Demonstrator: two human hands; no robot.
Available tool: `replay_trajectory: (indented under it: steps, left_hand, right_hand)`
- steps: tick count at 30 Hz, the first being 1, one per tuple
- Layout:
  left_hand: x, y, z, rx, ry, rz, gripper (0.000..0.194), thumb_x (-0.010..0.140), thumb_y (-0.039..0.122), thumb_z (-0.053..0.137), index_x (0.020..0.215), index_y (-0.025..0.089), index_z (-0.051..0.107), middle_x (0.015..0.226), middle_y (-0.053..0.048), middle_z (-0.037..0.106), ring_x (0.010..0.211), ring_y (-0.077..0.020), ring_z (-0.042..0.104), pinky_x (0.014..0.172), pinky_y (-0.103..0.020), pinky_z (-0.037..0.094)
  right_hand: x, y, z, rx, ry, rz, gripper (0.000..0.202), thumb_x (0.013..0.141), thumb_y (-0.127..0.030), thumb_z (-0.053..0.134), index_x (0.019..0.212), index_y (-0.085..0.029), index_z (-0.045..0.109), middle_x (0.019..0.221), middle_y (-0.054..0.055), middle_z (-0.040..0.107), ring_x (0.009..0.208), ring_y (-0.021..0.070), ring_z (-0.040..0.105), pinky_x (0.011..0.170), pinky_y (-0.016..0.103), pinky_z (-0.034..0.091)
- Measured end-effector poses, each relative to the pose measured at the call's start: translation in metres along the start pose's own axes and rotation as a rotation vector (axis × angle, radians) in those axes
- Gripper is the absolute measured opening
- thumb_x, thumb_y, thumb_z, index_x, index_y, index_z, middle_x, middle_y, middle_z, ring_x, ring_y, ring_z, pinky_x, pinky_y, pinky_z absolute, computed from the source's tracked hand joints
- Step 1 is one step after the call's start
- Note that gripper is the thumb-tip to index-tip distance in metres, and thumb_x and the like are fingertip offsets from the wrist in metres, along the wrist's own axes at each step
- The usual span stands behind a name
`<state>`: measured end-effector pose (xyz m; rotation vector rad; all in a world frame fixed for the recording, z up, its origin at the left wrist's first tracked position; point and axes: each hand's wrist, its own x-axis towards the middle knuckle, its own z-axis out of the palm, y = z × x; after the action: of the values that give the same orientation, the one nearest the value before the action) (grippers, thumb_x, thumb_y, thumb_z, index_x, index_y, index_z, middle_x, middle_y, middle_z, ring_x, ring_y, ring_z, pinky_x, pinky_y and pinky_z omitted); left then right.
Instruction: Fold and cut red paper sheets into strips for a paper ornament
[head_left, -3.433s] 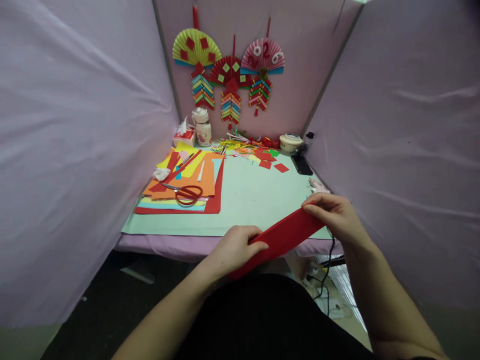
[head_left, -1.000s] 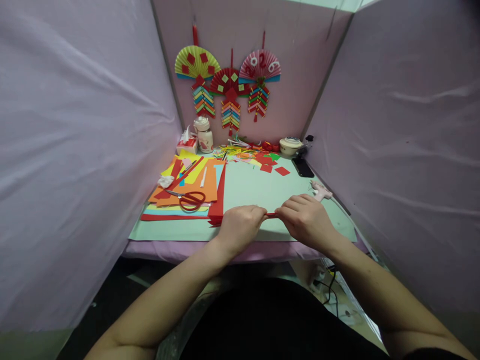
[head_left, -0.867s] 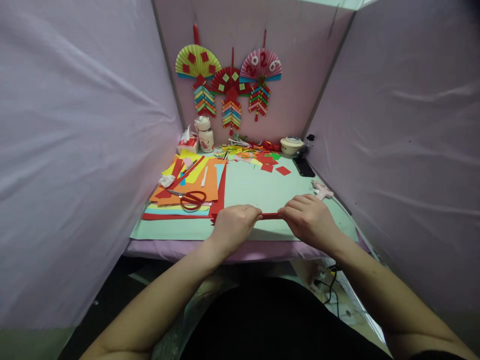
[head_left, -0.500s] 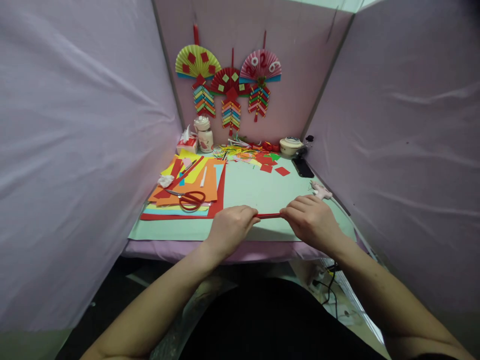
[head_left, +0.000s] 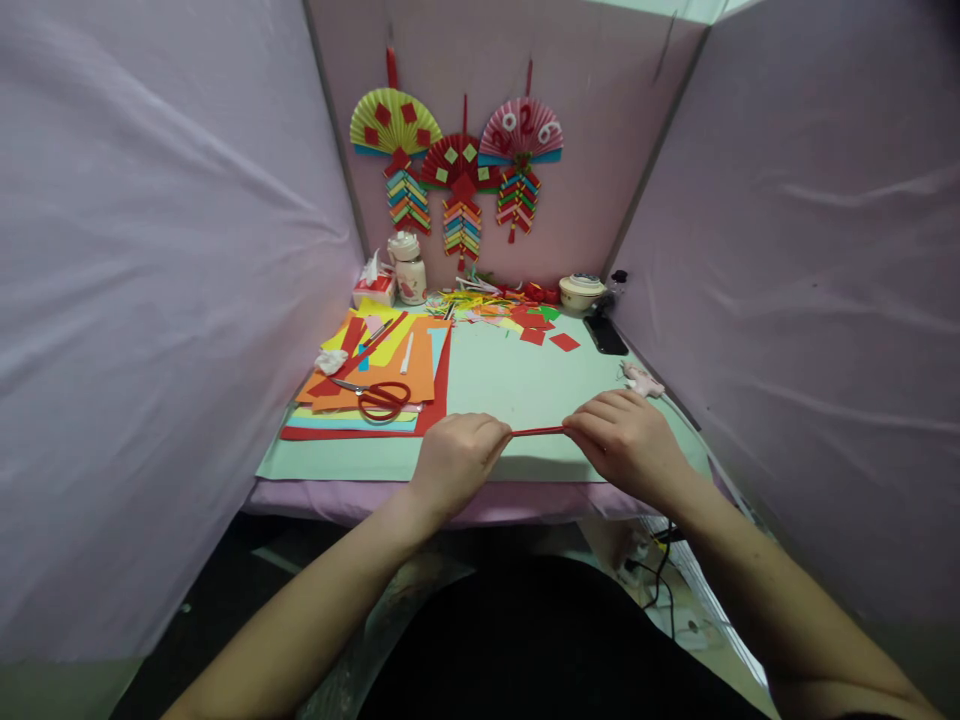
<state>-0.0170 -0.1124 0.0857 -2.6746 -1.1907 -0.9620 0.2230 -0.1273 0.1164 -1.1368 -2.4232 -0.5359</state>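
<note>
A thin red paper strip [head_left: 537, 431] stretches nearly level between my two hands, above the front part of the table. My left hand [head_left: 463, 455] pinches its left end, and my right hand [head_left: 621, 440] pinches the other end. Both sets of fingers are closed, and they hide the strip's ends. Left of my left hand, red-handled scissors [head_left: 384, 401] lie on a stack of coloured paper [head_left: 417, 375]. A white pen [head_left: 407, 354] and a crumpled white tissue [head_left: 331, 361] also rest on that stack.
Paper scraps [head_left: 487, 302] and red squares [head_left: 565, 342] lie toward the back. A phone [head_left: 605, 335], a lidded bowl [head_left: 582, 292] and a glue gun [head_left: 643, 380] are at the right. A bottle [head_left: 409, 270] and tissue box [head_left: 375, 286] stand back left. Paper fans [head_left: 520, 130] hang on the wall.
My hands have drawn very slightly apart, so a little more of the red strip shows between them. The strip looks thinner now. The things on the table stay where they were.
</note>
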Motion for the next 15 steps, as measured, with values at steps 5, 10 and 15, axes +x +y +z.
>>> replay_trajectory:
  steps: [5, 10, 15]
  left_hand:
    - [-0.003, 0.005, 0.004, 0.059, 0.043, 0.060, 0.020, 0.096, 0.022, 0.048, 0.089, 0.018, 0.067, 0.085, -0.004, 0.072, 0.080, -0.0167, 0.066, 0.072, -0.029, 0.044]
    - [-0.004, 0.012, 0.004, 0.084, 0.075, 0.074, 0.022, 0.097, 0.023, 0.046, 0.089, 0.018, 0.066, 0.085, -0.004, 0.072, 0.081, -0.0168, 0.066, 0.071, -0.030, 0.043]
    - [-0.004, 0.013, 0.005, 0.075, 0.097, 0.078, 0.020, 0.096, 0.023, 0.048, 0.088, 0.017, 0.065, 0.085, -0.004, 0.072, 0.081, -0.0168, 0.066, 0.071, -0.030, 0.043]
  right_hand:
    - [0.010, -0.021, 0.004, 0.045, 0.055, 0.016, 0.018, 0.090, -0.029, 0.059, 0.105, -0.022, 0.065, 0.098, 0.006, 0.069, 0.089, 0.0218, 0.056, 0.091, 0.040, 0.034]
    - [0.014, -0.034, 0.012, 0.095, 0.091, 0.026, 0.011, 0.092, -0.023, 0.055, 0.093, -0.024, 0.066, 0.087, 0.003, 0.067, 0.084, 0.0194, 0.052, 0.086, 0.037, 0.034]
    - [0.012, -0.034, 0.016, 0.106, 0.129, 0.016, 0.014, 0.092, -0.020, 0.054, 0.087, -0.023, 0.067, 0.079, 0.002, 0.065, 0.081, 0.0179, 0.050, 0.084, 0.035, 0.034]
